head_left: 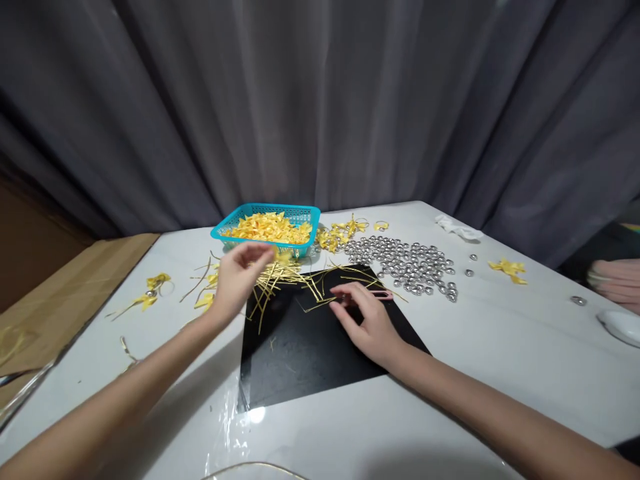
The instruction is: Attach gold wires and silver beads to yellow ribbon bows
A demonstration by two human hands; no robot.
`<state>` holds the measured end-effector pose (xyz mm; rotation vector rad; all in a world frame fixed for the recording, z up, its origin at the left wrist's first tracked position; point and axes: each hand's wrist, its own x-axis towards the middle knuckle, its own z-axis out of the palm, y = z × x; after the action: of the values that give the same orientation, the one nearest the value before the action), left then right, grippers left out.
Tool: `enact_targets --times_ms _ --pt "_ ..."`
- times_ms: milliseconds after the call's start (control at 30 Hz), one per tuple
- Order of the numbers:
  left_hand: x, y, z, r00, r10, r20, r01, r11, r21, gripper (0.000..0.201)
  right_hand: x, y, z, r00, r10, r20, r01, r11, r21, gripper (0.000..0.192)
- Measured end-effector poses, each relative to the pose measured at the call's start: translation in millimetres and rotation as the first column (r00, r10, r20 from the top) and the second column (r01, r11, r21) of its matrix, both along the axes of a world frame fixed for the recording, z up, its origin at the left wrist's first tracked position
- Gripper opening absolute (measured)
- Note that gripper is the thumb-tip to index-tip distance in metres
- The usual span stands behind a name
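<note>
My left hand (pixel 239 277) hovers just in front of the turquoise basket (pixel 300 215) full of yellow ribbon bows, fingers pinched together; whether it holds a bow I cannot tell. My right hand (pixel 364 320) rests on the black mat (pixel 300 353), fingertips on a thin gold wire strip (pixel 320 305) beside a pink tool (pixel 383 294). A heap of gold wire strips (pixel 277 277) lies on the mat's far left corner, under my left hand.
Several silver bells (pixel 407 265) are spread right of the mat. Loose yellow bows (pixel 509 269) lie on the white table, with more bows (pixel 150 288) at left. Cardboard (pixel 60 300) lies at left. Another person's hand (pixel 617 280) and a white dish (pixel 623 325) are at right.
</note>
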<state>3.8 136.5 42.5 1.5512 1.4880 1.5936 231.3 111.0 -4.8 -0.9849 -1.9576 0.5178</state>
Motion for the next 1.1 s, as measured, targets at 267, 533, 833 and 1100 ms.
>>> enact_targets --times_ms 267,533,833,1100 --pt "29.9 -72.1 -43.1 0.96 -0.03 0.279 0.14 0.913 -0.383 0.03 -49.7 -9.6 3.4 0.914 0.108 -0.391 -0.335 0.744 -0.578 0.022" --pt "31.1 -71.9 -41.1 0.926 -0.108 0.362 0.254 0.886 -0.387 0.034 -37.9 -5.1 0.1 0.908 0.06 -0.416 -0.325 0.728 -0.604 0.023" --pt "33.4 -74.5 -41.4 0.949 -0.094 0.302 0.23 0.859 -0.456 0.025 -31.2 -9.7 -0.1 0.952 0.098 -0.29 -0.229 0.855 -0.464 0.023" --pt "33.2 -79.0 -40.0 0.893 -0.222 0.391 0.395 0.803 -0.447 0.03 -21.1 -8.4 0.9 0.919 0.314 0.239 -0.364 0.908 0.209 0.022"
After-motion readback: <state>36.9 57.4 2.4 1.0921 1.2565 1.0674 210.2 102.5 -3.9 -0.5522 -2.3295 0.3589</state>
